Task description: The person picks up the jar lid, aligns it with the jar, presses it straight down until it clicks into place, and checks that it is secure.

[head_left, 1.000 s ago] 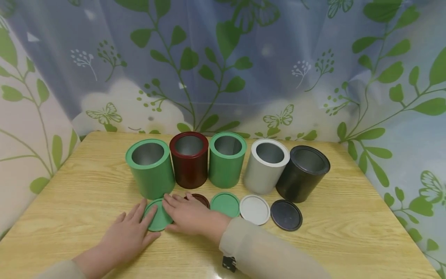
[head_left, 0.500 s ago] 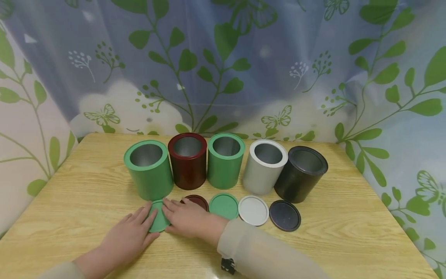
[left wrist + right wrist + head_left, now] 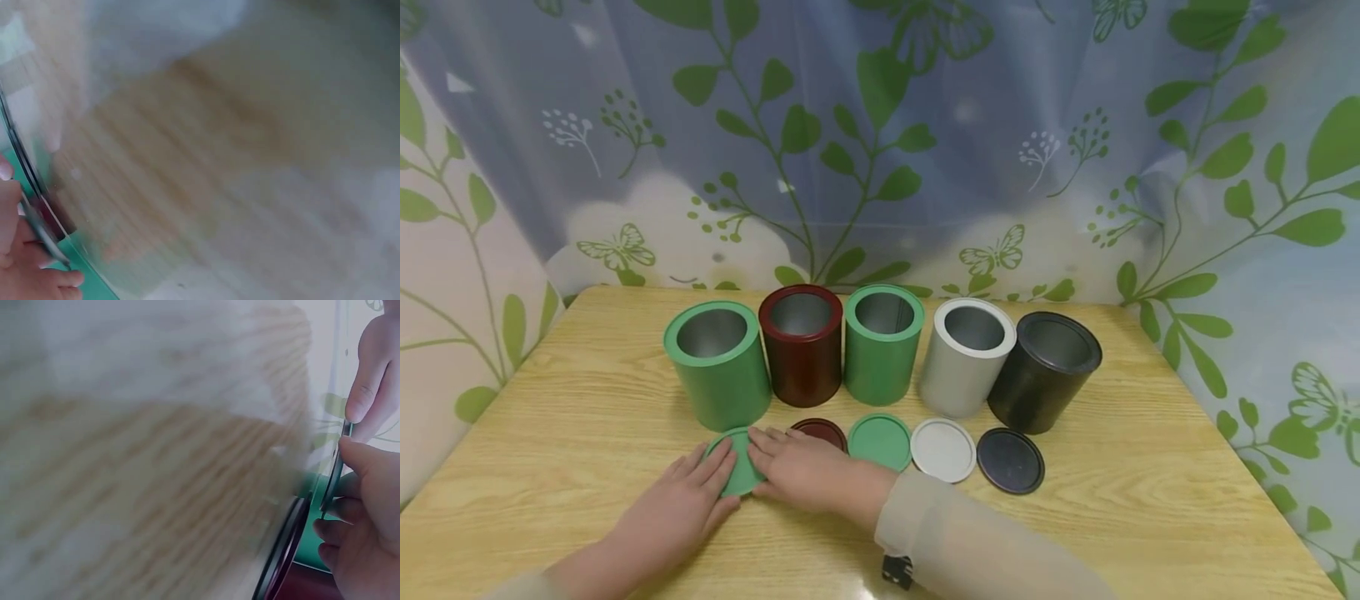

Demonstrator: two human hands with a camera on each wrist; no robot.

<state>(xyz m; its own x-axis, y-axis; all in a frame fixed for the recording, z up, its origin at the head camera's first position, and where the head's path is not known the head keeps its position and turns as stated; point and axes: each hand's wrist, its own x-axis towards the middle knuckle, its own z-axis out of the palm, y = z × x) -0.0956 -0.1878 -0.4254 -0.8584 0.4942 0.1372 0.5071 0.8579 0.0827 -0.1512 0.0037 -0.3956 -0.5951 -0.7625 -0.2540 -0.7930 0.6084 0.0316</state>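
Note:
A round green lid (image 3: 742,464) lies flat on the table in front of the left green can (image 3: 722,387). My left hand (image 3: 673,504) rests at its left side, fingers extended onto the rim and thumb near the lower edge. From the other side my right hand (image 3: 801,469) touches the lid with outstretched fingers, partly covering the dark red lid (image 3: 822,432). In the right wrist view, the green lid (image 3: 333,478) appears edge-on between both hands. The left wrist view catches only some fingers at its lower left, beside the lid (image 3: 47,234); the rest is blurred tabletop.
Behind stand uncovered cans: dark red (image 3: 805,358), green (image 3: 882,358), white (image 3: 966,371) and black (image 3: 1037,383). Another green lid (image 3: 880,442), a white lid (image 3: 943,451) and a black lid (image 3: 1011,461) lie in a row to the right. A patterned curtain (image 3: 820,192) hangs behind the table.
The left fingers have drawn closer together over the green lid's left side. The right hand has stayed almost where it was; the whole head view has shifted slightly.

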